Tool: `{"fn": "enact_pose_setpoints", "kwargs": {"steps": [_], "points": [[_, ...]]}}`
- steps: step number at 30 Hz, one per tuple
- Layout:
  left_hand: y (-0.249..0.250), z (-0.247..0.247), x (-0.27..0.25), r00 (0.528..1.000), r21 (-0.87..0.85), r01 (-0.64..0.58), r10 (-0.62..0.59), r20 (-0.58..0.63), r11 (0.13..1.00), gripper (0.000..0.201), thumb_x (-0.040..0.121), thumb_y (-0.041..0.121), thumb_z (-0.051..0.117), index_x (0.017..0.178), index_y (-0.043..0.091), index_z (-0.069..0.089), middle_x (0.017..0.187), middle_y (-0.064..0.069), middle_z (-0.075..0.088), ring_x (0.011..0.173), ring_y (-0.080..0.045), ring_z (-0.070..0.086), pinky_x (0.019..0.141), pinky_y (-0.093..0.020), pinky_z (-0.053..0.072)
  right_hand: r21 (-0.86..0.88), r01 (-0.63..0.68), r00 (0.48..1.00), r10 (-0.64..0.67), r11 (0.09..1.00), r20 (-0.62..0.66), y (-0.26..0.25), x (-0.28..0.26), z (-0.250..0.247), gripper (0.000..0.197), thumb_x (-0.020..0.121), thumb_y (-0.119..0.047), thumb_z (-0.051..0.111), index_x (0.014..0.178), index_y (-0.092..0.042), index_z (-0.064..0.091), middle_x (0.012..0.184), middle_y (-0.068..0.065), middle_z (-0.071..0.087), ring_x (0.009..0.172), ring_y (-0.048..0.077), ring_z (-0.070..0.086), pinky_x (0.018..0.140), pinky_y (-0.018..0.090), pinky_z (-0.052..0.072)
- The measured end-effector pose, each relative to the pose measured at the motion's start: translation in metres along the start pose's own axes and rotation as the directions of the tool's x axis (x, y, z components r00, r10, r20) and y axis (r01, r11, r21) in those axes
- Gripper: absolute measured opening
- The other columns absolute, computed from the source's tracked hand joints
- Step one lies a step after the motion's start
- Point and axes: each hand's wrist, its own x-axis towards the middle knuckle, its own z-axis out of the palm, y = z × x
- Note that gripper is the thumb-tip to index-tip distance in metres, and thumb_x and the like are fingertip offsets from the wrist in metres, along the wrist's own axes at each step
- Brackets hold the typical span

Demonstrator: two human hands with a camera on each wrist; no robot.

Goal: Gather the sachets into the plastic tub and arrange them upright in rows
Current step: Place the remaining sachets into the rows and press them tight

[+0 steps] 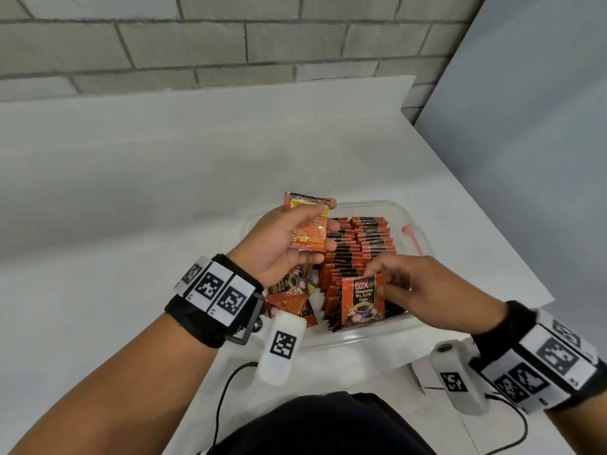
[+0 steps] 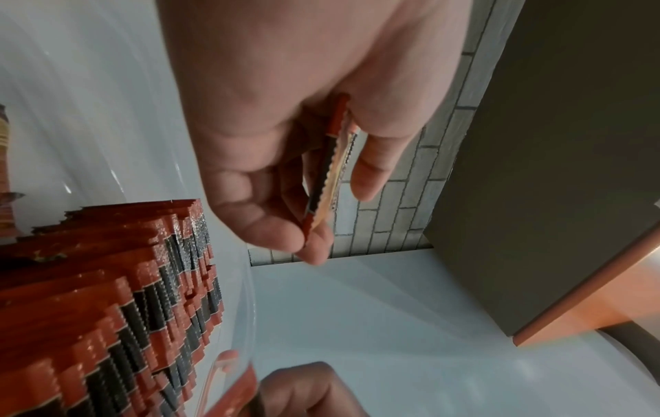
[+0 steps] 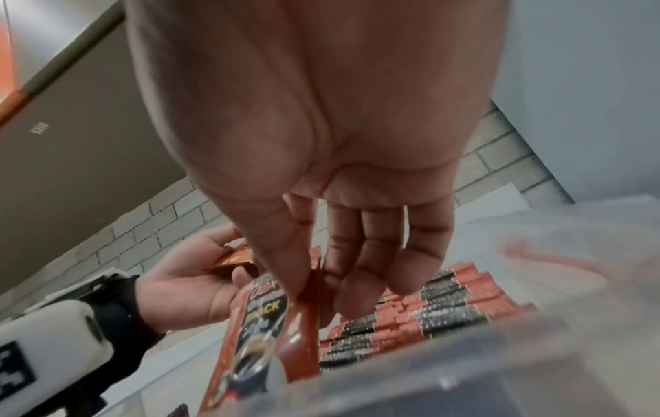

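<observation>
Between your hands sits the clear plastic tub (image 1: 391, 336) on the white counter (image 1: 131, 198), packed with upright rows of sachets (image 1: 364, 244); your left hand (image 1: 289, 241) is raised over the tub's far-left side, fingers curled round a small stack of sachets (image 1: 310, 224) with the printed backs facing you; your right hand (image 1: 423, 287) pinches the top corner of a front sachet (image 1: 363, 300) standing at the near end of the rows; below your left wrist lie a few loose sachets (image 1: 292, 290), flat in the tub.
</observation>
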Motion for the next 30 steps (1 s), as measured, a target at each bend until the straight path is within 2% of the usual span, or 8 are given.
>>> {"fn": "enact_pose_setpoints", "kwargs": {"steps": [3, 5, 9, 12, 15, 18, 23, 30], "points": [[-0.001, 0.0, 0.001, 1.0, 0.002, 0.003, -0.003, 0.004, 1.0, 0.03, 0.089, 0.023, 0.055, 0.116, 0.014, 0.064, 0.089, -0.007, 0.071, 0.068, -0.018, 0.066, 0.055, -0.027, 0.05, -0.01, 0.004, 0.999, -0.004, 1.0, 0.038, 0.003, -0.003, 0.006, 0.02, 0.092, -0.003, 0.057, 0.097, -0.022, 0.062, 0.084, -0.01, 0.068, 0.072, 0.001, 0.063, 0.065, 0.012, 0.046], [-0.001, 0.0, 0.001, 1.0, 0.0, 0.006, -0.006, 0.003, 1.0, 0.028, 0.09, 0.023, 0.054, 0.115, 0.014, 0.064, 0.089, -0.007, 0.071, 0.069, -0.018, 0.066, 0.055, -0.026, 0.05, -0.051, 0.008, 0.998, -0.005, 0.999, 0.056, 0.004, -0.004, 0.009, 0.02, 0.092, -0.004, 0.056, 0.099, -0.022, 0.062, 0.083, -0.014, 0.068, 0.074, 0.001, 0.063, 0.068, 0.014, 0.047], [-0.001, -0.001, 0.001, 1.0, 0.002, 0.005, -0.005, 0.007, 1.0, 0.03, 0.087, 0.025, 0.056, 0.114, 0.014, 0.064, 0.09, -0.007, 0.071, 0.069, -0.018, 0.066, 0.055, -0.026, 0.051, -0.128, 0.058, 0.997, -0.05, 0.99, 0.067, 0.006, -0.005, 0.014, 0.016, 0.094, -0.013, 0.056, 0.101, -0.022, 0.068, 0.084, -0.018, 0.064, 0.079, 0.001, 0.062, 0.073, 0.018, 0.05], [-0.001, -0.001, 0.0, 1.0, 0.002, 0.001, -0.001, 0.011, 1.0, 0.041, 0.078, 0.029, 0.06, 0.116, 0.014, 0.064, 0.09, -0.008, 0.071, 0.068, -0.018, 0.066, 0.055, -0.027, 0.051, -0.202, 0.092, 0.995, -0.082, 0.975, 0.056, 0.007, -0.004, 0.016, 0.015, 0.092, -0.02, 0.061, 0.1, -0.023, 0.073, 0.09, -0.017, 0.056, 0.084, 0.001, 0.055, 0.076, 0.013, 0.043], [-0.002, -0.001, 0.001, 1.0, -0.001, 0.002, -0.002, 0.009, 1.0, 0.039, 0.082, 0.027, 0.058, 0.117, 0.012, 0.063, 0.09, -0.008, 0.071, 0.068, -0.018, 0.066, 0.055, -0.027, 0.05, -0.258, 0.103, 0.994, -0.087, 0.961, 0.072, 0.006, -0.003, 0.017, 0.016, 0.088, -0.014, 0.065, 0.099, -0.021, 0.074, 0.086, -0.019, 0.054, 0.079, -0.003, 0.053, 0.071, 0.006, 0.037], [-0.002, 0.0, 0.001, 1.0, 0.003, 0.001, -0.001, 0.01, 1.0, 0.036, 0.084, 0.026, 0.057, 0.117, 0.012, 0.063, 0.089, -0.007, 0.071, 0.068, -0.018, 0.066, 0.054, -0.026, 0.05, -0.304, 0.116, 0.99, -0.084, 0.946, 0.116, 0.001, 0.0, 0.017, 0.016, 0.088, -0.011, 0.062, 0.096, -0.021, 0.073, 0.086, -0.017, 0.057, 0.072, -0.008, 0.05, 0.069, 0.005, 0.037], [-0.002, 0.0, 0.001, 1.0, 0.01, 0.008, -0.008, 0.001, 1.0, 0.028, 0.093, 0.022, 0.052, 0.117, 0.012, 0.063, 0.088, -0.006, 0.071, 0.067, -0.018, 0.066, 0.053, -0.026, 0.05, -0.399, 0.103, 0.985, -0.037, 0.911, 0.169, -0.009, 0.005, 0.014, 0.018, 0.089, -0.013, 0.06, 0.096, -0.022, 0.074, 0.096, -0.012, 0.068, 0.081, -0.001, 0.056, 0.076, 0.011, 0.043], [-0.002, 0.001, 0.0, 1.0, 0.021, 0.015, -0.015, -0.001, 1.0, 0.029, 0.094, 0.021, 0.052, 0.119, 0.011, 0.062, 0.087, -0.006, 0.071, 0.067, -0.019, 0.066, 0.054, -0.026, 0.05, -0.515, 0.06, 0.976, 0.057, 0.855, 0.208, -0.017, 0.016, 0.016, 0.015, 0.087, -0.014, 0.063, 0.092, -0.024, 0.074, 0.09, -0.012, 0.069, 0.077, 0.001, 0.052, 0.073, 0.021, 0.049]]}}
